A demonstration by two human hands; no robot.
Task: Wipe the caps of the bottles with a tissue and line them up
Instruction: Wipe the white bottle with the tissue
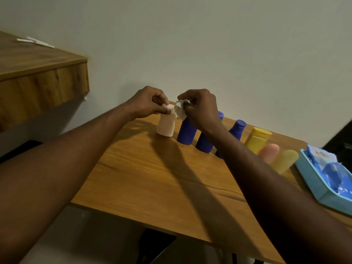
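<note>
Both curled: left grip pinches cap, right grip tissue.

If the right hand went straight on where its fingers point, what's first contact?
Probably the cap of the white bottle, with the tissue pinched in the right hand leading; the left hand grips that cap. Depth is unclear from one view.

One head-worn camera, looking forward and down.
It is sitting above the near edge of the table, facing the wall behind it and tilting, so the table is sloping down toward the right; both forearms are reaching in from the lower corners, and the left hand and right hand are meeting close ahead, just above mid-frame.
</note>
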